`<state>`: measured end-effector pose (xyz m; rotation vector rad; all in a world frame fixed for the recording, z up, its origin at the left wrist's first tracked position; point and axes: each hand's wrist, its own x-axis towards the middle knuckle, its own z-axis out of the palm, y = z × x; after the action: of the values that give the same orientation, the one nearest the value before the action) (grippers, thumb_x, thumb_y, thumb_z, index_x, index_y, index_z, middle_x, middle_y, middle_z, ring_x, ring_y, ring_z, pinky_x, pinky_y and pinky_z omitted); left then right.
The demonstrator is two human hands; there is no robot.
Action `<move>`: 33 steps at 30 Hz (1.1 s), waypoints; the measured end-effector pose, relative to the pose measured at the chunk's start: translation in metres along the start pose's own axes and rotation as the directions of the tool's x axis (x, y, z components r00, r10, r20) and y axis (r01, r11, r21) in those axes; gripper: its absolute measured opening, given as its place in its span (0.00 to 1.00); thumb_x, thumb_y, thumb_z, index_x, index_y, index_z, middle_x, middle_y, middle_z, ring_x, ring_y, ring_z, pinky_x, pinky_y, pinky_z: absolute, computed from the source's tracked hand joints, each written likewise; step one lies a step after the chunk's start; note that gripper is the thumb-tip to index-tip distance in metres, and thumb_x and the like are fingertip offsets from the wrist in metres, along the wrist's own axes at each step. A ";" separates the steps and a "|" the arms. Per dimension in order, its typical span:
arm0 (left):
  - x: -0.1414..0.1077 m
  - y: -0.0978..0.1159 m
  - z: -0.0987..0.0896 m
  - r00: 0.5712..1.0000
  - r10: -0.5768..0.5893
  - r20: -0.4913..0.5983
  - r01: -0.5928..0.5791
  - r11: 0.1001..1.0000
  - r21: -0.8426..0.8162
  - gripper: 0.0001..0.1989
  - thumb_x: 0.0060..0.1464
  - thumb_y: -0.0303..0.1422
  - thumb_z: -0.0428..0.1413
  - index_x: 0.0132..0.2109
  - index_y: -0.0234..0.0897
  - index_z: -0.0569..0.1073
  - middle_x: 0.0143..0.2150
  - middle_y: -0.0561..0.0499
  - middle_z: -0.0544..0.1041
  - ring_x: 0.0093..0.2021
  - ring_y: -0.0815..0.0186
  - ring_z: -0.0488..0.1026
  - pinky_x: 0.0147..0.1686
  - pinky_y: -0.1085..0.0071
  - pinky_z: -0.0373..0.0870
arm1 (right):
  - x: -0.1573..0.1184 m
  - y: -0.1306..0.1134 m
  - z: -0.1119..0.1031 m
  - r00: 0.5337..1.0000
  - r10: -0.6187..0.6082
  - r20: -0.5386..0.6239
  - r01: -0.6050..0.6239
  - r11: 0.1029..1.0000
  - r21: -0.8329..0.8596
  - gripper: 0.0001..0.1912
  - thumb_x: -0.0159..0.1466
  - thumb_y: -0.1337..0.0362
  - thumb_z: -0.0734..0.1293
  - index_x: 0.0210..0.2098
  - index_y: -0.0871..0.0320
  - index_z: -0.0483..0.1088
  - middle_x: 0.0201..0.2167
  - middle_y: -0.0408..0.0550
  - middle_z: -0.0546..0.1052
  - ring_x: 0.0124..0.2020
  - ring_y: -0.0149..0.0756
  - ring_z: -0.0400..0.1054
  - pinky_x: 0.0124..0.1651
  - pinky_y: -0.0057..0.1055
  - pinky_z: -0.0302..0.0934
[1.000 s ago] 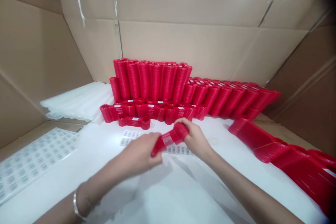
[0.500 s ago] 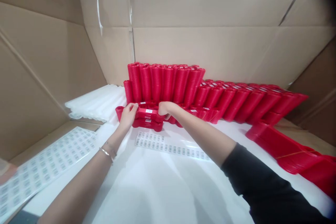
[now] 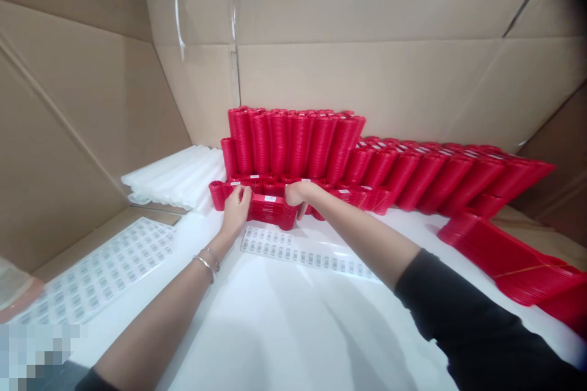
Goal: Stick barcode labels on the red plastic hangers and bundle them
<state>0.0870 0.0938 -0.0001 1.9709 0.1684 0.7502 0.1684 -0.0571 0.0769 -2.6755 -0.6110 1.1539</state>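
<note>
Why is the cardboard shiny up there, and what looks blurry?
In the head view, bright glare streaks the cardboard wall, likely reflected light; same view, soft shadows cross the white tabletop; same view, label print on the front red stack is too soft to read.

White work surface (image 3: 266,330), smooth w/ soft shadows, carries red plastic pcs. in stacks: labelled stack (image 3: 270,211) at ctr., low row (image 3: 219,197) just behind, tilted stacks (image 3: 413,183) farther R. Tall stacks (image 3: 298,146) stand at back, bases hidden. Near R. edge, a banded stack (image 3: 504,250). Front of ctr., a sheet of small printed labels (image 3: 312,258) lies flat. At L., larger label sheet (image 3: 110,272) & white rolls (image 3: 178,177); how much of each rests on surface, can't tell.
</note>
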 end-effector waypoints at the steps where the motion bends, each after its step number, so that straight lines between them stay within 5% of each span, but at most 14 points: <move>1: -0.002 0.001 0.003 1.000 0.012 0.017 -0.012 1.000 -0.013 0.17 0.56 0.44 0.44 0.34 0.34 0.66 0.33 0.51 0.71 0.36 0.68 0.67 0.38 0.73 0.60 | 0.000 0.006 0.000 1.000 -0.003 0.019 0.003 1.000 0.022 0.17 0.47 0.70 0.72 0.36 0.71 0.68 0.27 0.53 0.74 0.32 0.41 0.71 0.38 0.36 0.67; 8: -0.003 0.003 0.030 0.965 0.112 0.238 -0.078 0.986 -0.146 0.28 0.48 0.44 0.55 0.52 0.36 0.56 0.46 0.46 0.69 0.47 0.63 0.68 0.50 0.67 0.62 | -0.011 0.057 0.001 0.988 -0.081 0.129 0.048 0.971 0.235 0.22 0.44 0.66 0.74 0.36 0.69 0.69 0.26 0.50 0.75 0.30 0.36 0.72 0.36 0.27 0.67; 15: 0.000 -0.003 0.030 0.842 0.169 0.512 -0.066 0.975 -0.214 0.39 0.39 0.36 0.63 0.57 0.36 0.54 0.53 0.43 0.66 0.52 0.60 0.66 0.53 0.63 0.62 | -0.020 0.074 0.000 0.980 -0.087 0.177 0.033 0.958 0.286 0.23 0.42 0.67 0.75 0.36 0.70 0.70 0.26 0.50 0.76 0.30 0.36 0.72 0.35 0.26 0.68; 19: -0.001 0.006 0.026 0.879 0.213 0.428 -0.110 0.961 -0.253 0.39 0.46 0.38 0.59 0.61 0.40 0.48 0.52 0.44 0.66 0.49 0.64 0.68 0.51 0.67 0.64 | -0.021 0.069 -0.003 0.974 -0.077 0.213 0.019 0.964 0.264 0.23 0.42 0.68 0.75 0.36 0.70 0.71 0.26 0.50 0.75 0.30 0.36 0.72 0.35 0.26 0.67; 24: -0.005 0.017 0.035 0.911 0.284 0.300 -0.255 0.958 -0.132 0.13 0.55 0.39 0.49 0.42 0.35 0.69 0.43 0.49 0.71 0.45 0.67 0.67 0.49 0.71 0.61 | -0.018 0.067 -0.003 0.981 -0.056 0.187 0.008 0.968 0.251 0.18 0.45 0.70 0.73 0.35 0.70 0.70 0.25 0.50 0.75 0.31 0.37 0.72 0.36 0.27 0.67; 28: -0.004 0.014 0.041 0.918 0.281 0.281 -0.257 0.959 -0.122 0.12 0.56 0.38 0.47 0.38 0.34 0.69 0.40 0.49 0.71 0.43 0.67 0.67 0.46 0.73 0.61 | -0.016 0.067 -0.004 0.986 -0.054 0.156 0.010 0.962 0.272 0.12 0.50 0.75 0.67 0.35 0.69 0.70 0.25 0.51 0.75 0.31 0.36 0.72 0.37 0.28 0.66; 33: -0.004 0.013 0.042 0.919 0.274 0.283 -0.252 0.961 -0.113 0.11 0.55 0.36 0.48 0.36 0.33 0.69 0.37 0.49 0.70 0.40 0.68 0.67 0.43 0.74 0.61 | -0.022 0.068 -0.010 0.987 -0.058 0.150 0.012 0.958 0.288 0.16 0.53 0.78 0.60 0.41 0.67 0.69 0.29 0.52 0.76 0.30 0.35 0.72 0.36 0.31 0.67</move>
<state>0.1051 0.0538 -0.0049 2.0305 -0.3077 0.6086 0.1827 -0.1281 0.0776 -2.3395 -0.4697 1.3391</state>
